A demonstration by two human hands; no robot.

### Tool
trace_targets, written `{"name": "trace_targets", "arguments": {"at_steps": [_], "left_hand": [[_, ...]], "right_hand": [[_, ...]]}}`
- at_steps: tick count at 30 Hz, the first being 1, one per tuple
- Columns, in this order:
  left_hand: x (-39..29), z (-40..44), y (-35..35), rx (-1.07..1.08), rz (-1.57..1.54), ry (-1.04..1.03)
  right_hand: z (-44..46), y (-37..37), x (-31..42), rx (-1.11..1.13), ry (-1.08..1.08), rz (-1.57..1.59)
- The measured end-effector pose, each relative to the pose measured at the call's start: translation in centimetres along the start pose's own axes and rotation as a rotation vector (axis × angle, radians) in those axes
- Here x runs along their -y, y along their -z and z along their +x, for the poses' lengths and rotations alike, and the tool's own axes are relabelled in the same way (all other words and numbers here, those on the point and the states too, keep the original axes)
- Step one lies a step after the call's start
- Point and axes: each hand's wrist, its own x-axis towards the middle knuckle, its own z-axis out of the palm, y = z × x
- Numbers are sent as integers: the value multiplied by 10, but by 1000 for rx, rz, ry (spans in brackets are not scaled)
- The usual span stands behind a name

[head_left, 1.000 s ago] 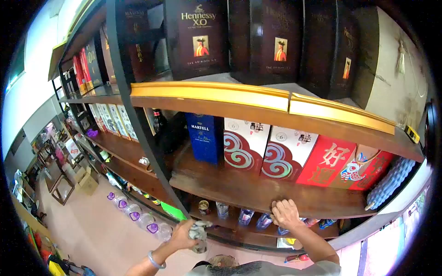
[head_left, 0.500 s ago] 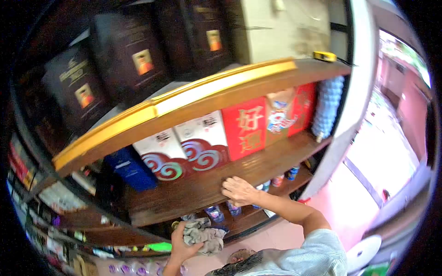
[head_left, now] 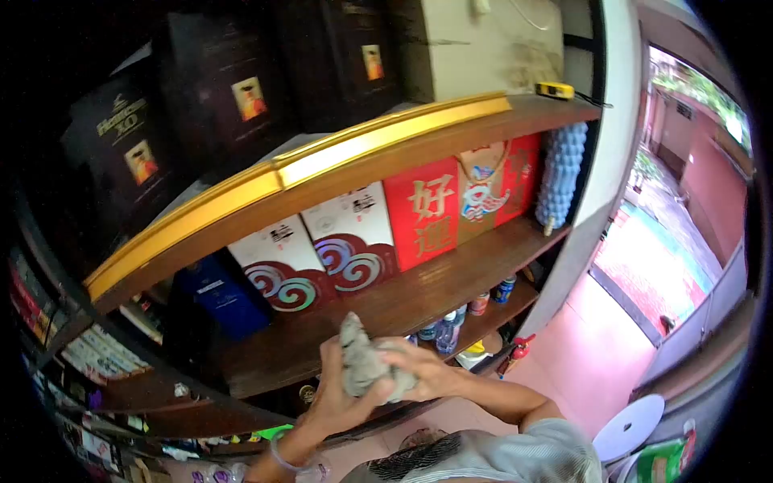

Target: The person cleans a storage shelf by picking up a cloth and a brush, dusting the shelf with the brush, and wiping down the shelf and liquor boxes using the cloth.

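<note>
A crumpled grey cloth (head_left: pixel 364 364) is gripped between both hands in front of the wooden shelf (head_left: pixel 354 310). My left hand (head_left: pixel 332 394) clasps it from the left, thumb across its lower part. From the other side my right hand (head_left: pixel 415 369) has its fingers closed on the same cloth. One corner of the cloth sticks up above the hands. Behind it on the shelf stand white boxes with swirl patterns (head_left: pixel 350 241), a red gift box (head_left: pixel 423 213) and a dark blue box (head_left: pixel 225 298).
Several dark boxes (head_left: pixel 241 97) stand on the upper shelf, edged with gold trim (head_left: pixel 386 133). A yellow tape measure (head_left: pixel 555 90) lies at its right end, above a bumpy blue roll (head_left: pixel 561 173). Bottles (head_left: pixel 448 332) and cans (head_left: pixel 505 287) occupy the lower shelf. A red fire extinguisher (head_left: pixel 522 348) stands right.
My right hand has moved left and down from the shelf surface and now holds the cloth along with my left hand. The cloth has risen and been bunched upright.
</note>
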Motion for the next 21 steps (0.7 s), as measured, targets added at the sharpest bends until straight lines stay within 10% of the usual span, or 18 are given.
{"name": "trace_targets", "arguments": {"at_steps": [3, 8, 17, 21], "left_hand": [[-61, 7, 43, -38, 659, -338], [-135, 36, 127, -717, 1033, -887], [-122, 79, 195, -402, 1299, -511], [-115, 81, 195, -445, 1128, -518]], "right_hand": [[-8, 12, 7, -86, -38, 27], [-27, 33, 14, -292, -407, 127], [8, 71, 43, -808, -502, 717], [29, 96, 55, -565, -179, 487]]}}
